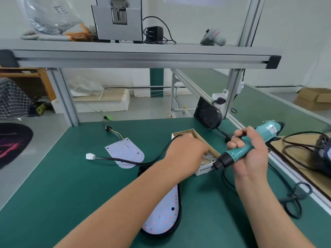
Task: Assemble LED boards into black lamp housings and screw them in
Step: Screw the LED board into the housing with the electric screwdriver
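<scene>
While left hand [186, 149] sits in screw box [203, 170], fingers hidden, right hand [252, 151] clasps screwdriver [232, 155], tip pointing down-left.

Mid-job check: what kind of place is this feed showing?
Probably a small lamp assembly workshop: a green-matted workbench under an aluminium-framed shelf, an electric screwdriver gripped in the right hand, a box of screws, and an LED board seated in a black housing.
</scene>
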Available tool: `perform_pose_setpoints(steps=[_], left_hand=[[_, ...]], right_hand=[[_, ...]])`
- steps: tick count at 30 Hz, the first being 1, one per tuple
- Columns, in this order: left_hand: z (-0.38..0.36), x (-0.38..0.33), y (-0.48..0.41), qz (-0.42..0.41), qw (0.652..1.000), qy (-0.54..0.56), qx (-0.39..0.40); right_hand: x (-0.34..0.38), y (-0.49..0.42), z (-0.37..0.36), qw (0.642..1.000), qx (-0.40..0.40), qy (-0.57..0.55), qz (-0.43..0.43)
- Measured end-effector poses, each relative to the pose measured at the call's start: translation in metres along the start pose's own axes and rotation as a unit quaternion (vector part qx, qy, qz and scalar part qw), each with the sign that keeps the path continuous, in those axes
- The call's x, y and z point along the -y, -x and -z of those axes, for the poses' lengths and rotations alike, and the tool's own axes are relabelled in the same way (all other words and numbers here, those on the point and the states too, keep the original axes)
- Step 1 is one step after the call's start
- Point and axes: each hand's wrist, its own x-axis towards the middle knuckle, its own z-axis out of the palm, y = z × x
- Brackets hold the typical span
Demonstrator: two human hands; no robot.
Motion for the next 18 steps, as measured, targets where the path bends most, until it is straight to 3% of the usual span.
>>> perform_pose_setpoints(steps=[5,18], left_hand=[[-0.015,-0.014,-0.032,-0.005,0.990,-0.113,0.083],[-0.029,0.001,-0.044,0.029,0.997,0.000,0.069]], right_hand=[[0.005,-0.003,0.004,1.000,-0.014,-0.022,0.007],[0.011,-0.008,0.004,0.997,-0.059,-0.042,0.007]])
